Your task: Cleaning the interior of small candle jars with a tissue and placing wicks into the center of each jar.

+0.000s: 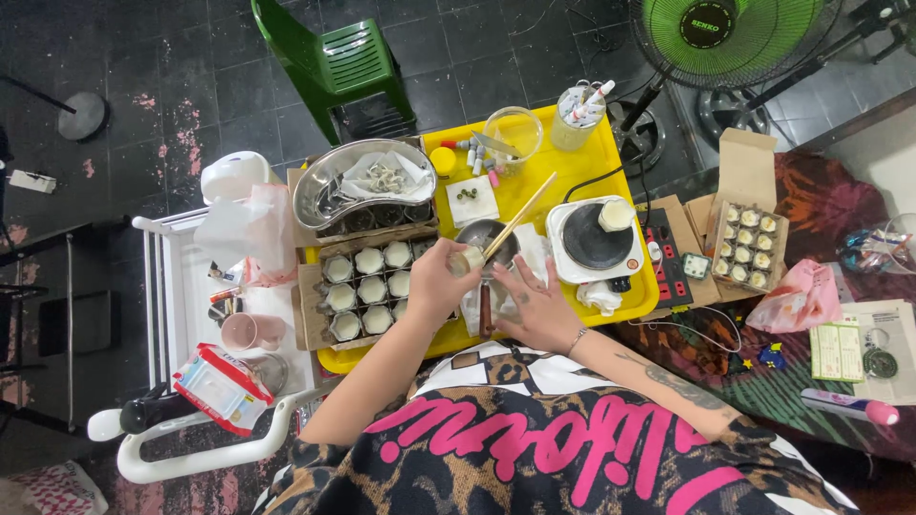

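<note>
My left hand (437, 284) grips a small cream-coloured cup (468, 259) beside a small metal pot (482, 236) on the yellow tray (572, 176). A wooden stick (523, 215) slants up from the cup over the pot; whether my fingers also hold it I cannot tell. My right hand (540, 307) lies flat with fingers spread on a white cloth, just right of the pot's handle (485, 310). A cardboard box of several wax-filled cups (367, 284) sits left of my left hand.
A metal kidney dish (363, 181) lies behind the cup box. A white hot plate (592, 240) carries a cup, with a power strip (668, 250) and another box of cups (749, 245) to its right. A glass beaker (512, 131), a green chair (339, 62) and a fan (730, 33) stand beyond.
</note>
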